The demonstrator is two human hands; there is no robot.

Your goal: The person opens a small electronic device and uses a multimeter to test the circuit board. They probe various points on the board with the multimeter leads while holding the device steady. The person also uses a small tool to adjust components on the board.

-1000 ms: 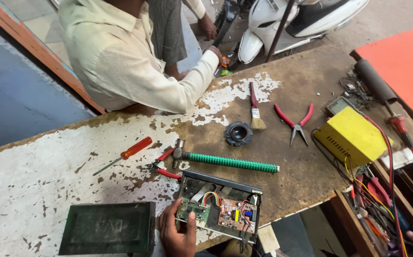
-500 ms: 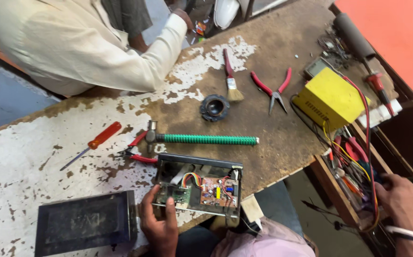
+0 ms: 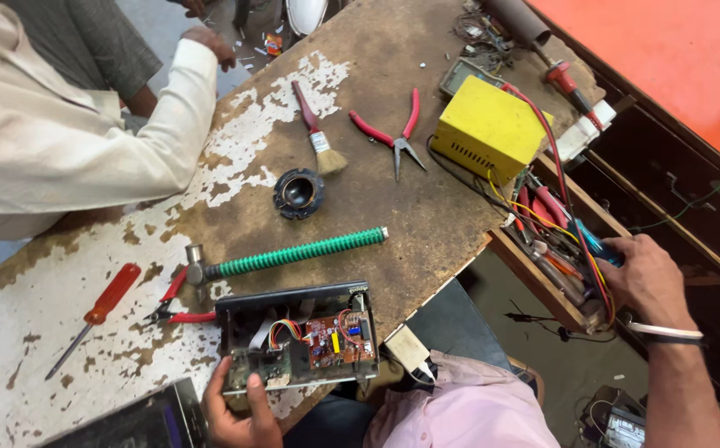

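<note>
We see a worn brown bench (image 3: 426, 207), white paint flaking. On it lie a hammer (image 3: 294, 255), brush (image 3: 317, 133), pliers (image 3: 393, 137), screwdriver (image 3: 94, 315), yellow box (image 3: 488, 129), black ring (image 3: 298, 192), open case (image 3: 298, 336).

The left hand (image 3: 240, 415) gripped the near edge of an open black case (image 3: 294, 336) with a circuit board (image 3: 339, 338) inside, resting at the edge of the worn workbench (image 3: 426, 207). The right hand (image 3: 646, 278) reached into a side drawer (image 3: 542, 278) crowded with tools and coloured wires. A green-handled hammer (image 3: 294, 255) lay just beyond the case, with a red screwdriver (image 3: 99, 311), a brush (image 3: 317, 133), red pliers (image 3: 395, 137) and a yellow box (image 3: 490, 129) spread over the bench. Another person's pale sleeve (image 3: 86, 149) leaned on the far side
</note>
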